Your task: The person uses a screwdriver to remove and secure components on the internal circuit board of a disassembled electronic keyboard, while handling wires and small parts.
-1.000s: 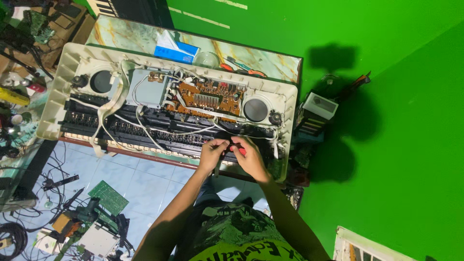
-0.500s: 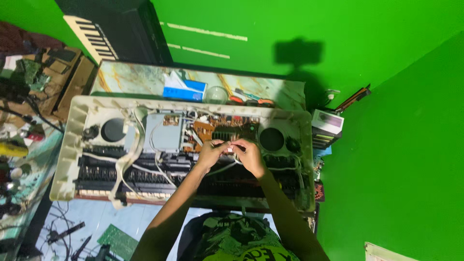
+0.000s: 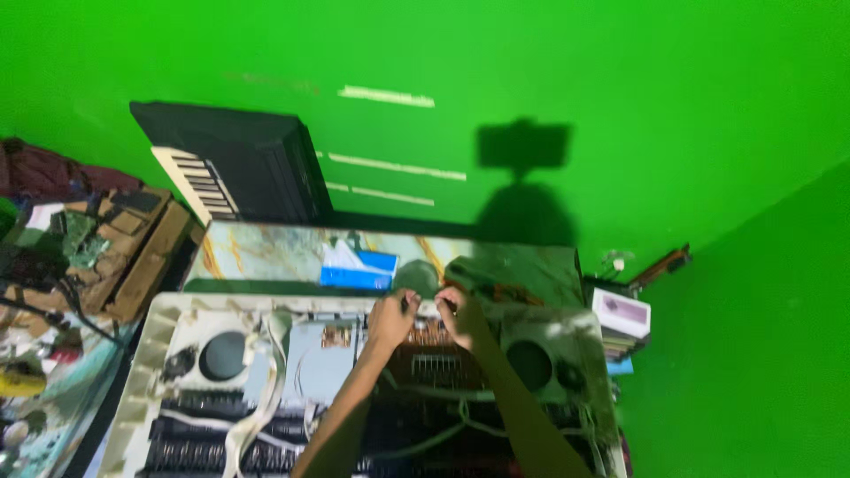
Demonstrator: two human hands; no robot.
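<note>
An opened cream electronic keyboard casing (image 3: 164, 332) lies in front of me, its inside showing. Near the middle sits a brown circuit board (image 3: 434, 338), with a round speaker (image 3: 223, 356) at the left and another speaker (image 3: 529, 363) at the right. My left hand (image 3: 392, 320) and my right hand (image 3: 460, 317) are close together at the casing's far rim, just above the circuit board. Both have curled fingers around something small and dark. Motion blur hides what it is. A white ribbon cable (image 3: 264, 394) loops over the left half.
Behind the casing, a blue and white box (image 3: 359, 267) lies on a marbled table top (image 3: 266, 252). A black keyboard (image 3: 235, 164) leans against the green wall. A cardboard box (image 3: 133, 243) of parts stands at the left, and a small white box (image 3: 624, 312) at the right.
The view has tilted up toward the green wall. My hands have moved from the near side of the circuit board to the casing's far rim, still close together.
</note>
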